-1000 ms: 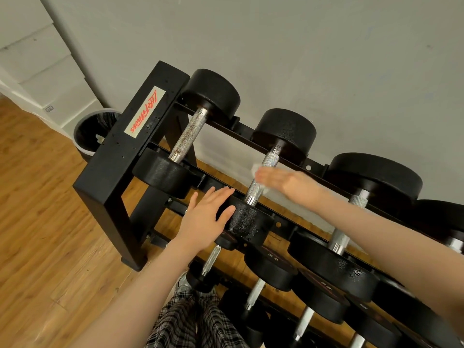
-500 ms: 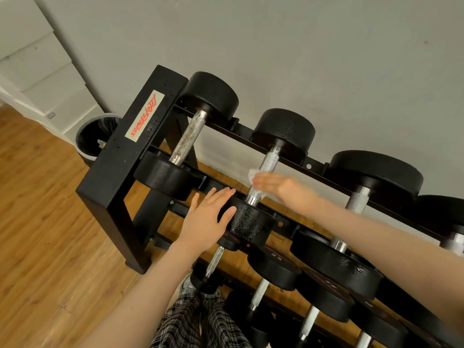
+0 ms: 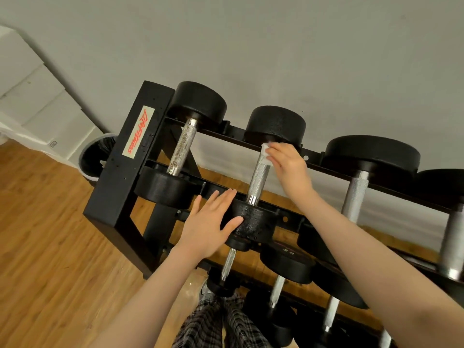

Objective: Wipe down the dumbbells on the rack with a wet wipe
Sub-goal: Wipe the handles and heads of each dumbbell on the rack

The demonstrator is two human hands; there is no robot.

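Since the earlier frames, the right hand (image 3: 288, 164) had slid the wet wipe (image 3: 265, 152) up the handle (image 3: 258, 178) of the second dumbbell, from near its front weight to the far end, just under the back weight (image 3: 275, 124). The left hand had stayed where it was.

From the head camera, the right hand's fingers were curled round the handle with the white wipe pinched against the metal, only a corner of it showing. The left hand (image 3: 209, 226) lay with straight fingers and thumb against the side of the front weight (image 3: 253, 221), gripping nothing, probably to stop the dumbbell from rolling or shifting on the rack (image 3: 128, 172) while the handle was rubbed. That front weight looked shiny, perhaps damp. The first dumbbell (image 3: 182, 149) sat to the left, and a bigger one (image 3: 356, 192) to the right; more lay on the lower shelves, so much of the job seemed left. A bin (image 3: 91, 156) stood behind the rack by the wall.
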